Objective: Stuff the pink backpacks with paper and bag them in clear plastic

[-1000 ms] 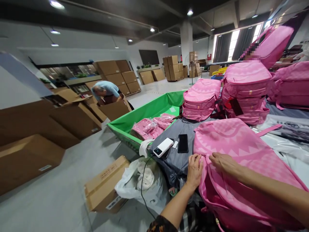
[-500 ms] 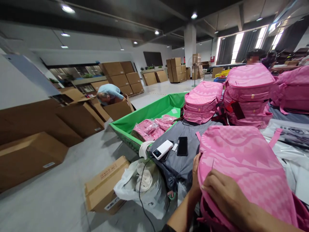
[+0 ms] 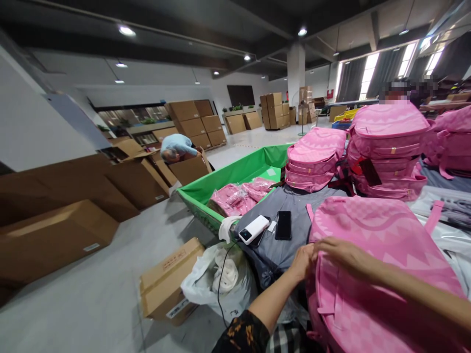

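Note:
A pink backpack (image 3: 382, 274) with a tone-on-tone checked and zigzag pattern lies in front of me at the lower right. At its left edge, near the top, my left hand (image 3: 304, 260) grips the side seam with closed fingers. My right hand (image 3: 333, 250) reaches across the front of the bag, its fingertips pinched at the same edge, close against the left hand. What exactly lies between those fingertips is hidden. A small tab hangs on the bag's side below the hands.
A white power bank (image 3: 254, 229) and a black phone (image 3: 283, 225) lie on grey cloth (image 3: 270, 255). Stacked pink backpacks (image 3: 390, 132) stand behind. A green bin (image 3: 235, 174) holds plastic-wrapped pink goods. A white bag (image 3: 206, 279) and a carton (image 3: 165, 279) sit left; a person (image 3: 178, 147) bends over a box.
My right hand has moved up the backpack's left edge to meet the left hand. The bag's front has shifted and creased, and the view has turned slightly left.

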